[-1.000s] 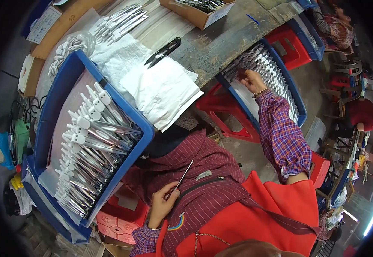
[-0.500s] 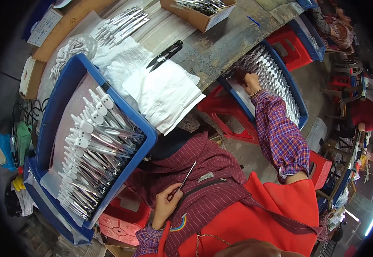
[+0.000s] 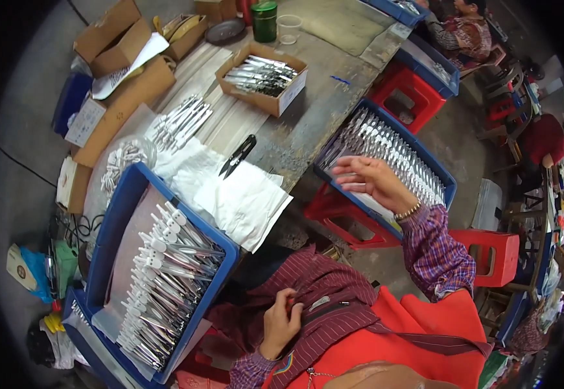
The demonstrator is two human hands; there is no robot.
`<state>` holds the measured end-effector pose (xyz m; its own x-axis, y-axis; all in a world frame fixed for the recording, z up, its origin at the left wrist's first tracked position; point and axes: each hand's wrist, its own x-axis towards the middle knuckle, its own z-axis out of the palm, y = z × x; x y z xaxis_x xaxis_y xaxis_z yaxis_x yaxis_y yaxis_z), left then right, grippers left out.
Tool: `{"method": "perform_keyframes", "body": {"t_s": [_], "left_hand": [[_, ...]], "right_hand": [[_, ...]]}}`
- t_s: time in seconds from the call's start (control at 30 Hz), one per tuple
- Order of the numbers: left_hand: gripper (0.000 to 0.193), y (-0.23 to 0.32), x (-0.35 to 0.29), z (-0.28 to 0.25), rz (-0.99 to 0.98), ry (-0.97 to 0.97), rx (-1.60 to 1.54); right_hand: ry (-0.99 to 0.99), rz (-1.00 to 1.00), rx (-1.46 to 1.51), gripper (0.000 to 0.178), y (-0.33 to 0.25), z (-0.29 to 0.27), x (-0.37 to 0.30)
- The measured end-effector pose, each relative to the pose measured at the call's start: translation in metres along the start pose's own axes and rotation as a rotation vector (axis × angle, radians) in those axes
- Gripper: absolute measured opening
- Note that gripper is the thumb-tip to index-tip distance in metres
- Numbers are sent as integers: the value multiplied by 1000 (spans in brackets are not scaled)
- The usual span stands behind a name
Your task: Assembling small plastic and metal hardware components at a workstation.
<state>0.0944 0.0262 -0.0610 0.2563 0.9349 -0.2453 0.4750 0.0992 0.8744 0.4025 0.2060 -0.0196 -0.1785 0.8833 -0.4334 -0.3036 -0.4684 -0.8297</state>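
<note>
My right hand (image 3: pixel 376 181) is open, fingers stretched out to the left, over the near left end of a blue bin (image 3: pixel 448 194). Rows of slim silver metal pieces (image 3: pixel 399 152) fill that bin, and no object shows in the hand. Low in front of my apron, my left hand (image 3: pixel 281 327) has its fingers curled in; what they hold, if anything, cannot be made out. To its left, a tilted blue bin (image 3: pixel 227 266) holds layered drawing compasses (image 3: pixel 172 279) with white heads and silver legs.
On the table, black thread snips (image 3: pixel 238 155) lie by a white cloth (image 3: pixel 246 201). Beyond them are a cardboard box (image 3: pixel 288 107) of metal pieces and a clear bag (image 3: pixel 129 159) of white parts. Red stools (image 3: pixel 489 256) stand at right. Another person (image 3: pixel 467 39) sits at the far right.
My right hand has lifted out of the right bin and its fingers have spread. The thin metal rod in my left hand no longer shows. The view has shifted, showing more of the table's far side.
</note>
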Motion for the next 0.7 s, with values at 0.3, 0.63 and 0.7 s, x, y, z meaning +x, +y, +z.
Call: {"method": "perform_keyframes", "body": {"t_s": [0.3,0.63,0.7], "left_hand": [[21,18,53,25,161,-235,437],[15,-17,47,45,398,25,343],[14,-17,46,45,418,29,315]], "right_hand": [[-965,-395,337,60,-74,162,-115],[-1351,-547,352,65,-81,214,-121],[-1434,-599,319,66,-81,223,-117]]}}
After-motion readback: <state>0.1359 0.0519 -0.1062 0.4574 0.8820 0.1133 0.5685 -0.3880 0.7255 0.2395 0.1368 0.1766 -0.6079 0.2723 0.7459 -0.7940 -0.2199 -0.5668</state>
